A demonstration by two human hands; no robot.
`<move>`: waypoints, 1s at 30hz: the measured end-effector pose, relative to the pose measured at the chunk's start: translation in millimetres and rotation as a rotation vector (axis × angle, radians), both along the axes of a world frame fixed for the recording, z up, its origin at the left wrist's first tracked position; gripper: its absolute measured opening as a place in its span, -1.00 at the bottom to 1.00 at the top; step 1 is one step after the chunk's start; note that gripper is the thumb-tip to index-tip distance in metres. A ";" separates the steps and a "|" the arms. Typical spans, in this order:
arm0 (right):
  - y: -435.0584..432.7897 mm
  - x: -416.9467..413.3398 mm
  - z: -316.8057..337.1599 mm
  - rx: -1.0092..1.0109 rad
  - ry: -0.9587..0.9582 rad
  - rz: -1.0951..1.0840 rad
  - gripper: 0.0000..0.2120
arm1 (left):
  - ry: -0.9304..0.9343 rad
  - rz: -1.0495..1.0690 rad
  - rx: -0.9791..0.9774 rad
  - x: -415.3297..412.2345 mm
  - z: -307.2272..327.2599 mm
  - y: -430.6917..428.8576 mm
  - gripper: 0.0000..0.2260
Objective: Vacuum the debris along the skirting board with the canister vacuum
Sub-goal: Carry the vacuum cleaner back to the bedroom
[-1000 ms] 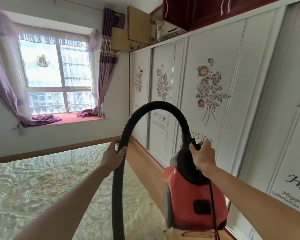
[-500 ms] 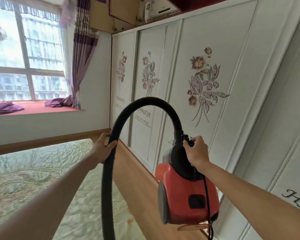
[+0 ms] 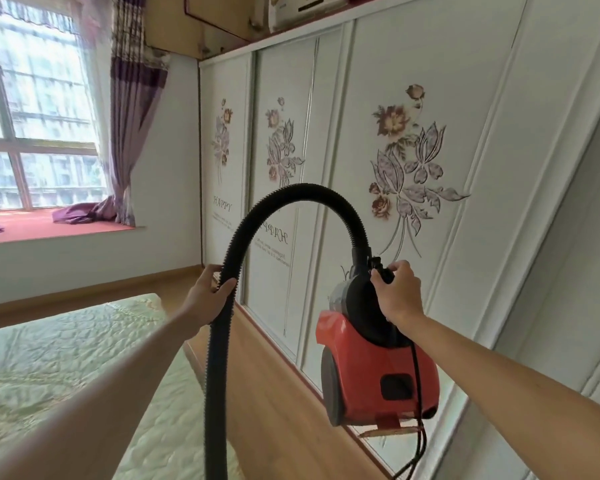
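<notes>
right hand [image 3: 397, 292] is gripping the black handle on top of the red canister vacuum [image 3: 374, 368], so the whole thing hangs off the wooden floor [image 3: 274, 403], just beside the white flowered wardrobe doors [image 3: 465, 168]. left hand [image 3: 208, 296] is wrapped round the black ribbed hose [image 3: 229, 271], which arches up between both hands and drops past the bottom edge. green quilted bed [image 3: 66, 358] sits under the left arm, window [image 3: 39, 109] way beyond it.

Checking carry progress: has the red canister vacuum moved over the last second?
Yes, slightly: canister vacuum, held by the right hand, has advanced along the wardrobe; the lettering under the large flower decal is now hidden behind it.
</notes>
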State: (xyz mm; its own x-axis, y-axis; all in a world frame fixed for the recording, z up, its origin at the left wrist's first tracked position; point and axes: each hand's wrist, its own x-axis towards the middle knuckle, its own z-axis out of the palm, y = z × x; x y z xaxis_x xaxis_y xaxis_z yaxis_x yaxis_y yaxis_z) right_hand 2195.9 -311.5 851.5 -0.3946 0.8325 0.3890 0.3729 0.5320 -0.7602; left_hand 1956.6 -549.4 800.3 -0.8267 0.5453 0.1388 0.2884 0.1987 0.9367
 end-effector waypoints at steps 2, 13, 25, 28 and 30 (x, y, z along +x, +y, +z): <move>21.7 -16.5 0.7 0.004 -0.015 0.026 -0.74 | -0.019 0.011 0.005 -10.6 -1.4 13.3 -0.73; 164.3 -128.4 1.9 -0.041 -0.094 0.192 -0.72 | -0.060 0.130 0.066 -81.9 -16.5 109.8 -0.71; 236.7 -255.0 -11.8 -0.071 -0.054 0.321 -0.73 | 0.012 0.358 0.114 -166.7 -22.5 177.5 -0.69; 247.0 -291.7 -18.0 -0.080 -0.039 0.347 -0.75 | 0.015 0.398 0.118 -195.2 -27.3 195.0 -0.68; 255.0 -320.4 -23.2 -0.094 -0.032 0.366 -0.76 | 0.023 0.427 0.113 -217.7 -30.4 207.2 -0.67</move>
